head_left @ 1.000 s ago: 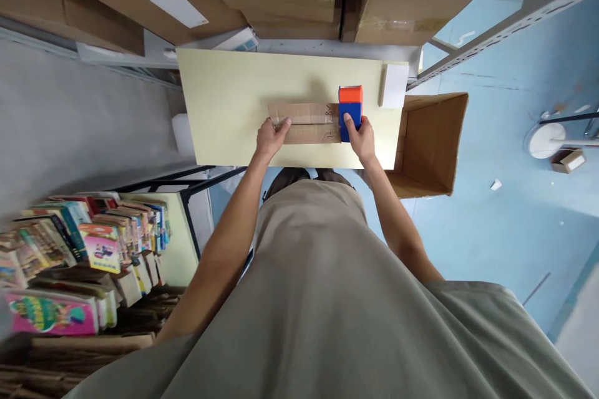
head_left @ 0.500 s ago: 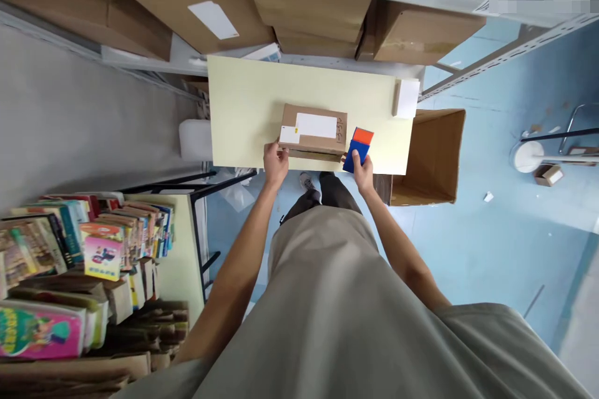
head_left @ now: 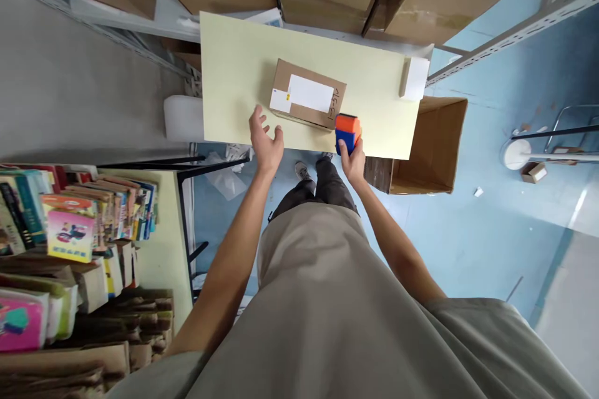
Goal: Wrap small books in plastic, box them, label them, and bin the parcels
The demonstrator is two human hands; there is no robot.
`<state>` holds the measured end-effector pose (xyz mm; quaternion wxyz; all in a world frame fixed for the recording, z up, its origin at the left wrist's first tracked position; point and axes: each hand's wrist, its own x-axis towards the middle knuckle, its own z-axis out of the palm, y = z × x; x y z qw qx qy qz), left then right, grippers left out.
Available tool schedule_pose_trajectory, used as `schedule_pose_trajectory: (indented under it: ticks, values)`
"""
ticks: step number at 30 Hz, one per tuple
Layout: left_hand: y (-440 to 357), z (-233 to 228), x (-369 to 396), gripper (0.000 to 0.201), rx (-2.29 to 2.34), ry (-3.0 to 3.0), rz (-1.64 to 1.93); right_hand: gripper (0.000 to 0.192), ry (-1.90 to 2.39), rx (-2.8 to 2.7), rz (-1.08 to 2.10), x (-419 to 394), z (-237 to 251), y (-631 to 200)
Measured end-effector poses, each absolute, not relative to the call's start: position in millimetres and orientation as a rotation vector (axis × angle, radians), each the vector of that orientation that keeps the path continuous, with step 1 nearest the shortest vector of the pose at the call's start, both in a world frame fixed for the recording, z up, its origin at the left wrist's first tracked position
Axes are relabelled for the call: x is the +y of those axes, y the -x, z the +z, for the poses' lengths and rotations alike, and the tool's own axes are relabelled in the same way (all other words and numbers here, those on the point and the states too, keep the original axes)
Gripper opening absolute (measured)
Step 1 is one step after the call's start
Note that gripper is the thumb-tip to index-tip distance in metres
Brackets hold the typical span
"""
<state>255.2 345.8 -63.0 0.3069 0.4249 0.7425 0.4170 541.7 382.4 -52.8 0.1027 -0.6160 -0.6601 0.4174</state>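
Right hand (head_left: 352,161) grips tape dispenser (head_left: 347,131) just beside the parcel (head_left: 307,94).

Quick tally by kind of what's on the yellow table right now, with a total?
Labelled cardboard parcel: 1
Orange-and-blue tape dispenser, held by the right hand: 1
Small white-topped box at the table's far right corner: 1
Total: 3
The left hand is open at the near edge of the table, beside the parcel.
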Motion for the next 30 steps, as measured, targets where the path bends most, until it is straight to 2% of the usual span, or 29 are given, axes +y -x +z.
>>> schedule_pose_trajectory:
  ticks: [4,9,12,16,23,28,30]
  values:
    - [-285.4,-13.3,301.4,0.072,1.705,-1.333,1.001,0.088,1.787,-2.299,1.016,343.7,-38.8,-573.0]
    - [-302.2,20.8,278.5,0.055,1.587,-1.500,0.897,0.077,1.553,-2.624,0.847,326.3,-23.7,-592.8]
    - [-305.1,26.1,275.6,0.042,1.560,-1.543,0.877,0.076,1.493,-2.714,0.812,323.8,-17.4,-598.3]
    - [-310.9,31.8,270.8,0.035,1.524,-1.570,0.877,0.078,1.430,-2.751,0.808,319.7,-11.0,-601.2]
    - [-313.6,36.8,267.8,0.058,1.502,-1.525,0.982,0.077,1.323,-2.812,0.743,315.8,3.3,-606.5]
    - [-314.4,27.2,274.6,0.025,1.487,-1.524,0.906,0.077,1.190,-2.899,0.690,321.4,9.1,-617.6]
    - [-317.5,25.4,276.6,0.020,1.494,-1.536,0.918,0.076,1.160,-2.924,0.670,326.3,10.5,-621.4]
